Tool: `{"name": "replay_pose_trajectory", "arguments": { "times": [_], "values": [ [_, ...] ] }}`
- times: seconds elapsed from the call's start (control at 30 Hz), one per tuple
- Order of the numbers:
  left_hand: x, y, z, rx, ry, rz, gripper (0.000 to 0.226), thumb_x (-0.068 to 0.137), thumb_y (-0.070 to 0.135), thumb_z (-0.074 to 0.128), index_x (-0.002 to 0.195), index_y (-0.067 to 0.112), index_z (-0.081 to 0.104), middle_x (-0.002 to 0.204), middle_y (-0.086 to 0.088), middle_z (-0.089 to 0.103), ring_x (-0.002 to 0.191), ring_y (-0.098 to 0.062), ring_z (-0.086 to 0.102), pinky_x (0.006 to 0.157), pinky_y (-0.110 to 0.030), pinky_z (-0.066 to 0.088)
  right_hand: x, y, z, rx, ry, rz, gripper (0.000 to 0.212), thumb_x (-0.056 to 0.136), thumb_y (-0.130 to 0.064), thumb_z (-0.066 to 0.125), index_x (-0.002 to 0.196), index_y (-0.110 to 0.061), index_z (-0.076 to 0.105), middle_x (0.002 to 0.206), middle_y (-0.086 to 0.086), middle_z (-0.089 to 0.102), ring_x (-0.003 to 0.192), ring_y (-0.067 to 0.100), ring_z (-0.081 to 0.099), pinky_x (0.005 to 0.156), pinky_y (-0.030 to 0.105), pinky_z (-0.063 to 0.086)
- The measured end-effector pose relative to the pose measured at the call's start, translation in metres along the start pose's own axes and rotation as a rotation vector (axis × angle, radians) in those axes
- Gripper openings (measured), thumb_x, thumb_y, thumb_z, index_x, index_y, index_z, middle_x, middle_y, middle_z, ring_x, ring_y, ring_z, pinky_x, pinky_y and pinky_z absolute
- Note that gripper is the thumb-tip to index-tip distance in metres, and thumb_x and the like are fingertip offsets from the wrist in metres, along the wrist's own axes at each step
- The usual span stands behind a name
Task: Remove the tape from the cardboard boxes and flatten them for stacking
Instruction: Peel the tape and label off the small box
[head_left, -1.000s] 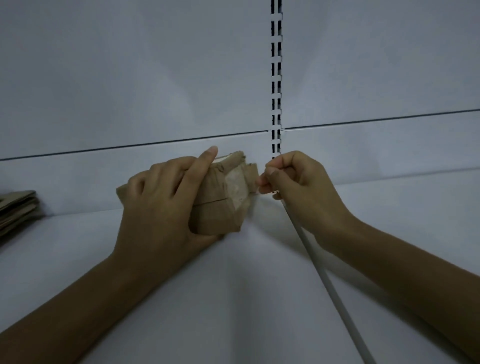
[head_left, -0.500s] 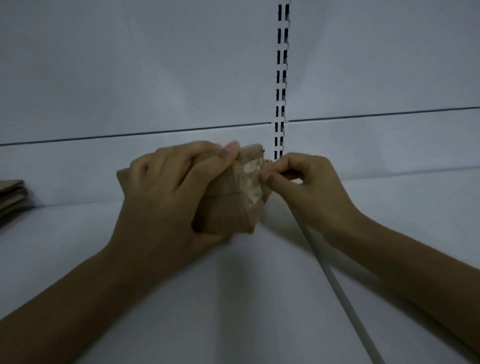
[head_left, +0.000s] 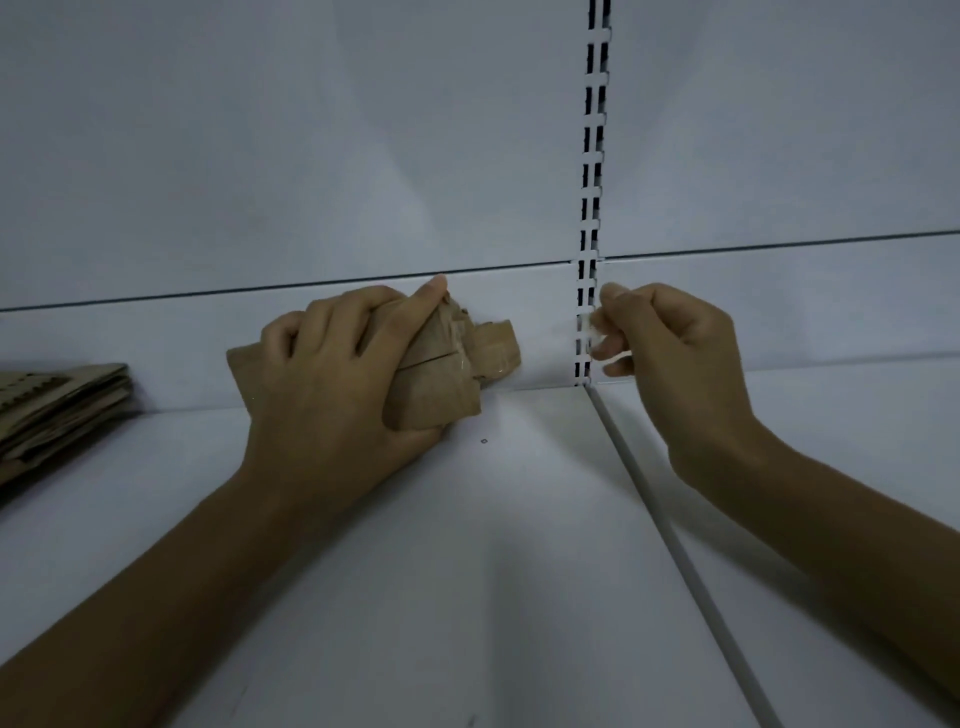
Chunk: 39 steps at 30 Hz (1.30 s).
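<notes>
A small cardboard box (head_left: 441, 374) is gripped by the left hand (head_left: 332, 374); a tape piece (head_left: 589, 327) is pinched by the right hand (head_left: 670, 353).

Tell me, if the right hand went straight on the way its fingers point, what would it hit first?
Probably the cardboard box gripped by the left hand. The right hand, pinching a scrap of tape, points left toward the box's loose flap; the gap between looks free, though depth is unclear.

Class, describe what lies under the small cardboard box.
The left hand grips the cardboard box, part of it curled beneath, above the white shelf. The hand hides whether the box touches the shelf.
</notes>
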<state>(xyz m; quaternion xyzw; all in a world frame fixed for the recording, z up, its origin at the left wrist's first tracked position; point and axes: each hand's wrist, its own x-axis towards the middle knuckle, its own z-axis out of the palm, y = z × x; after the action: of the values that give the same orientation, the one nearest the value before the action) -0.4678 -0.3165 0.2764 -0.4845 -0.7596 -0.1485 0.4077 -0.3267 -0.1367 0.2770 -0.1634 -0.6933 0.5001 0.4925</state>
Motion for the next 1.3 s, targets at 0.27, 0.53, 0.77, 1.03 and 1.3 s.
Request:
{"name": "replay_pose_trajectory", "arguments": {
  "times": [0.27, 0.53, 0.77, 1.03, 1.3],
  "values": [
    [-0.002, 0.005, -0.002, -0.216, 0.119, 0.152, 0.088, 0.068, 0.060, 0.060, 0.140, 0.018, 0.033, 0.128, -0.007, 0.049, 0.114, -0.024, 0.043, 0.101, -0.048, 0.026, 0.012, 0.005, -0.012, -0.050, 0.055, 0.137, 0.039, 0.096, -0.021, 0.051, 0.135, -0.022, 0.048, 0.118, -0.004, 0.059, 0.109, 0.010, 0.056, 0.100, 0.032, 0.046],
    [0.001, 0.021, 0.002, -0.376, 0.325, 0.267, 0.076, 0.083, 0.068, 0.048, 0.128, 0.008, 0.035, 0.124, -0.010, 0.041, 0.115, -0.025, 0.041, 0.104, -0.046, 0.026, -0.012, 0.001, 0.009, -0.455, -0.108, -0.345, 0.050, 0.096, -0.013, 0.036, 0.145, -0.008, 0.033, 0.153, 0.011, 0.025, 0.141, 0.022, 0.024, 0.115, 0.033, 0.023],
    [0.004, 0.023, 0.003, -0.428, 0.352, 0.168, 0.069, 0.086, 0.058, 0.046, 0.131, 0.007, 0.032, 0.124, -0.009, 0.039, 0.113, -0.027, 0.040, 0.093, -0.061, 0.036, -0.015, 0.000, 0.011, -0.449, -0.118, -0.419, 0.041, 0.092, -0.007, 0.053, 0.133, -0.009, 0.052, 0.141, 0.009, 0.045, 0.132, 0.021, 0.041, 0.108, 0.042, 0.036],
    [0.002, 0.023, 0.005, -0.284, 0.338, 0.222, 0.067, 0.089, 0.064, 0.041, 0.129, 0.011, 0.037, 0.124, -0.008, 0.041, 0.112, -0.027, 0.043, 0.102, -0.050, 0.026, -0.010, -0.004, 0.008, -0.226, -0.098, -0.311, 0.021, 0.090, -0.018, 0.063, 0.109, -0.020, 0.069, 0.105, -0.008, 0.064, 0.097, 0.001, 0.058, 0.082, 0.011, 0.047],
    [-0.008, 0.025, 0.012, 0.035, 0.383, 0.469, 0.061, 0.081, 0.044, 0.067, 0.128, 0.013, 0.042, 0.128, -0.009, 0.045, 0.112, -0.028, 0.047, 0.098, -0.051, 0.029, -0.002, -0.005, 0.004, -0.005, -0.232, 0.118, 0.021, 0.092, -0.018, 0.058, 0.074, -0.015, 0.067, 0.065, -0.008, 0.067, 0.061, -0.002, 0.062, 0.051, 0.007, 0.045]
  ]
}}
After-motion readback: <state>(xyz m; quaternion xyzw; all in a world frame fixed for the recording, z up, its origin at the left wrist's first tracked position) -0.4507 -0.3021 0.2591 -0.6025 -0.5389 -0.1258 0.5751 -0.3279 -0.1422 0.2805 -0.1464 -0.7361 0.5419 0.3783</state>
